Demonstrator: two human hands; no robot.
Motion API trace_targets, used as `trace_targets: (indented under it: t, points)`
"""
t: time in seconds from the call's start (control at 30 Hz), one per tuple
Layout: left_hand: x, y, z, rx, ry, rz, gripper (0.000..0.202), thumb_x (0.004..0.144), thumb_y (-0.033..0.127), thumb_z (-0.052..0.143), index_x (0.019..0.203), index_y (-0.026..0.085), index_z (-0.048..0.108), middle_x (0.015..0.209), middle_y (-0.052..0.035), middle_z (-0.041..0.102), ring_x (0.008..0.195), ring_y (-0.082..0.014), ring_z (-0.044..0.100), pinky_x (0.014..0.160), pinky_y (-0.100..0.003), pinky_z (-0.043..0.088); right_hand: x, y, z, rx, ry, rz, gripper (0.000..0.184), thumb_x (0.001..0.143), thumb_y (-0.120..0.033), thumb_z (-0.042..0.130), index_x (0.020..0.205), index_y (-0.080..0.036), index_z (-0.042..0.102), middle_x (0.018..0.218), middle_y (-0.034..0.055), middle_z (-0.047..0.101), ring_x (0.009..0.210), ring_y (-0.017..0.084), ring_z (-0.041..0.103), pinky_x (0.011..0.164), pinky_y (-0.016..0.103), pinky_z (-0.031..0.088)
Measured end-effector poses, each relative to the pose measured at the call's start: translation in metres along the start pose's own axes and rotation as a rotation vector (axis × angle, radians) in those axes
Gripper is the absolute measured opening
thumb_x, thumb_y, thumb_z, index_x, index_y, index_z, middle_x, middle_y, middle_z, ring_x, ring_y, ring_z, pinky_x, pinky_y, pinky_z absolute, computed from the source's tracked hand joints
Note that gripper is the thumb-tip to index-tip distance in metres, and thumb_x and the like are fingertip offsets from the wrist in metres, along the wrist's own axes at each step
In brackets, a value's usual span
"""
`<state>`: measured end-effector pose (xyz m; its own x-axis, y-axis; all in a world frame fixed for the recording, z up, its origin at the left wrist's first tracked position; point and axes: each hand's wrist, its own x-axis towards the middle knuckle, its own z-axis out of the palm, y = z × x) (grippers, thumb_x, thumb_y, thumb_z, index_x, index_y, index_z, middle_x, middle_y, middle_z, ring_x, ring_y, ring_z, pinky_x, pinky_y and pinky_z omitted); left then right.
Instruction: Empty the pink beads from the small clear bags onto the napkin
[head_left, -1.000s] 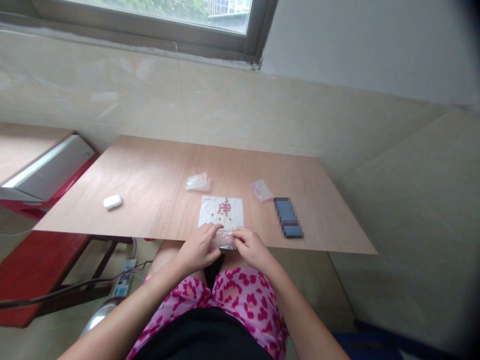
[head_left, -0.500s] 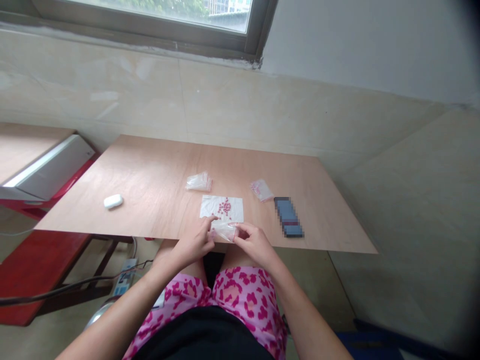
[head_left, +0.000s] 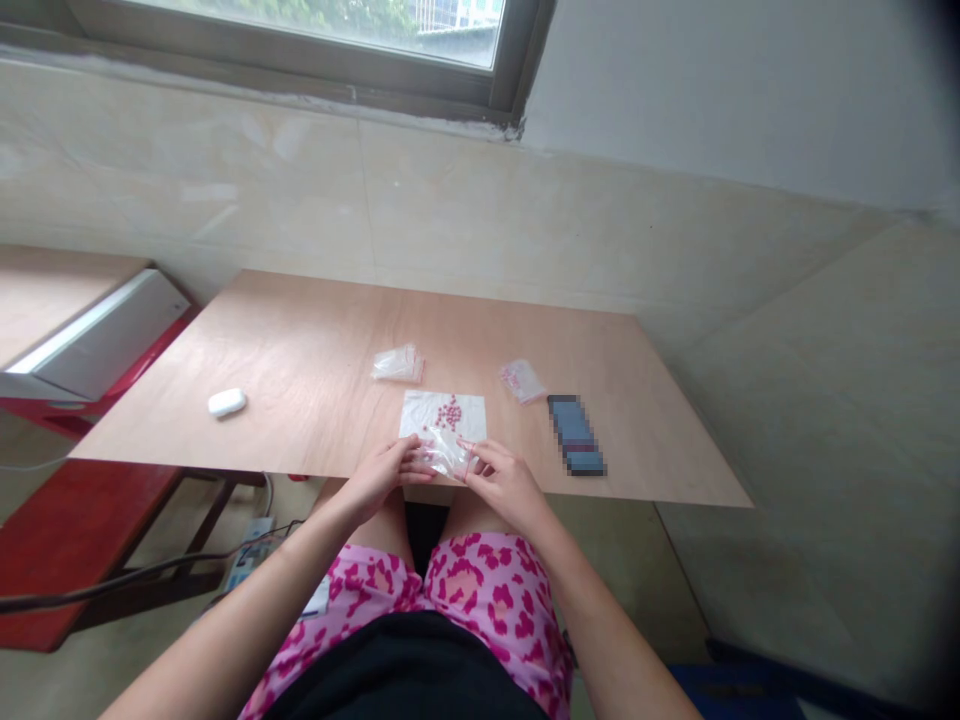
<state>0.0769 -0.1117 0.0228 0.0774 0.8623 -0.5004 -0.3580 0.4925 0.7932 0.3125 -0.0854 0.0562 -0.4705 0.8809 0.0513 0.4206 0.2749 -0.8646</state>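
Note:
A small clear zip bag (head_left: 450, 455) is held between my two hands at the table's front edge. My right hand (head_left: 506, 480) pinches its right end, where a reddish seal line shows. On the left, my left hand (head_left: 382, 478) has its thumb and fingers around the bag's other end. Just beyond lies a white sheet (head_left: 416, 408) with many small pink-red beads (head_left: 450, 412) loosely heaped on it. The bag covers the near part of the sheet. Whether any beads are inside the bag is hard to make out.
A stack of clear bags (head_left: 397, 364) lies behind the sheet to the left. Another bag with pink bits (head_left: 523, 381) lies to the right, near a blurred phone (head_left: 576, 435). A white case (head_left: 226, 403) rests at the left of the wooden table (head_left: 315, 330).
My left hand has shifted slightly, its index finger drawing back from over the sheet to the bag's left end. The bag has risen a little and looks more crumpled.

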Motion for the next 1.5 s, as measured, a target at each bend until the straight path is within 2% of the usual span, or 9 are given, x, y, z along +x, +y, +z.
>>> trace_targets:
  t: [0.2, 0.47, 0.57, 0.67, 0.83, 1.03, 1.23, 1.33, 1.5]
  points:
    - [-0.005, 0.004, 0.004, -0.014, -0.014, 0.048, 0.031, 0.083, 0.039, 0.084, 0.092, 0.013, 0.070, 0.088, -0.0065, 0.073, 0.075, -0.0155, 0.071, 0.075, -0.028, 0.062, -0.001, -0.002, -0.001, -0.009, -0.033, -0.041, 0.043, 0.092, -0.028, 0.073, 0.135, -0.026, 0.070, 0.104, 0.0049, 0.069, 0.076, 0.016, 0.066, 0.074, 0.030, 0.056]
    - [0.001, 0.002, -0.004, 0.104, 0.076, 0.089, 0.033, 0.085, 0.046, 0.078, 0.091, 0.016, 0.066, 0.088, -0.0070, 0.072, 0.075, -0.0174, 0.072, 0.076, -0.032, 0.062, -0.001, -0.004, -0.002, -0.008, 0.001, -0.055, 0.043, 0.092, -0.031, 0.074, 0.134, -0.025, 0.071, 0.107, 0.0058, 0.069, 0.075, 0.016, 0.067, 0.073, 0.029, 0.056]
    - [0.002, 0.004, -0.005, 0.331, 0.116, 0.291, 0.031, 0.090, 0.047, 0.070, 0.096, 0.017, 0.064, 0.093, -0.0075, 0.071, 0.082, -0.0211, 0.072, 0.080, -0.038, 0.061, -0.001, -0.004, -0.001, -0.016, -0.006, -0.062, 0.044, 0.092, -0.032, 0.075, 0.135, -0.026, 0.070, 0.109, 0.0057, 0.070, 0.075, 0.016, 0.067, 0.074, 0.030, 0.056]
    - [-0.006, 0.009, -0.002, 0.647, 0.184, 0.642, 0.033, 0.094, 0.044, 0.066, 0.116, 0.019, 0.062, 0.119, -0.0124, 0.067, 0.110, -0.0277, 0.068, 0.096, -0.047, 0.057, -0.001, -0.002, 0.001, -0.022, -0.005, -0.068, 0.043, 0.093, -0.033, 0.074, 0.135, -0.027, 0.070, 0.109, 0.0053, 0.070, 0.075, 0.016, 0.067, 0.074, 0.030, 0.056]
    - [-0.023, 0.013, 0.008, 1.105, -0.140, 0.972, 0.082, 0.084, 0.045, 0.082, 0.153, 0.028, 0.042, 0.154, -0.0167, 0.046, 0.144, -0.0367, 0.044, 0.118, -0.057, 0.041, -0.003, 0.000, 0.008, -0.025, -0.040, -0.079, 0.038, 0.091, -0.027, 0.074, 0.129, -0.026, 0.072, 0.114, 0.0048, 0.069, 0.075, 0.015, 0.067, 0.075, 0.030, 0.056]
    - [-0.024, 0.006, 0.011, 1.186, -0.277, 0.936, 0.058, 0.090, 0.030, 0.076, 0.141, 0.025, 0.050, 0.135, -0.0126, 0.061, 0.127, -0.0310, 0.057, 0.108, -0.051, 0.050, -0.004, -0.007, 0.017, -0.075, -0.105, -0.078, 0.006, 0.089, -0.022, 0.077, 0.094, -0.022, 0.074, 0.096, 0.0021, 0.067, 0.081, 0.018, 0.064, 0.074, 0.029, 0.051]
    - [-0.024, 0.008, 0.009, 1.178, -0.277, 0.887, 0.058, 0.089, 0.030, 0.077, 0.141, 0.025, 0.052, 0.129, -0.0119, 0.063, 0.119, -0.0302, 0.060, 0.101, -0.048, 0.053, -0.004, -0.005, 0.018, -0.038, -0.144, -0.065, 0.023, 0.090, -0.026, 0.077, 0.113, -0.023, 0.073, 0.104, 0.0036, 0.068, 0.080, 0.017, 0.063, 0.073, 0.029, 0.051]
    - [-0.024, 0.010, 0.008, 1.187, -0.291, 0.869, 0.048, 0.091, 0.036, 0.076, 0.133, 0.024, 0.058, 0.121, -0.0113, 0.065, 0.112, -0.0297, 0.062, 0.097, -0.047, 0.053, -0.004, -0.008, 0.018, -0.019, -0.175, -0.083, 0.011, 0.094, -0.025, 0.070, 0.104, -0.023, 0.076, 0.102, 0.0036, 0.068, 0.080, 0.016, 0.064, 0.073, 0.028, 0.052]
    - [-0.020, 0.014, 0.003, 1.182, -0.254, 0.819, 0.039, 0.091, 0.040, 0.075, 0.125, 0.025, 0.064, 0.116, -0.0112, 0.067, 0.109, -0.0304, 0.063, 0.094, -0.045, 0.053, -0.004, -0.009, 0.014, 0.102, -0.149, -0.096, 0.024, 0.103, -0.031, 0.057, 0.114, -0.025, 0.078, 0.118, 0.0074, 0.071, 0.098, 0.020, 0.070, 0.083, 0.032, 0.057]
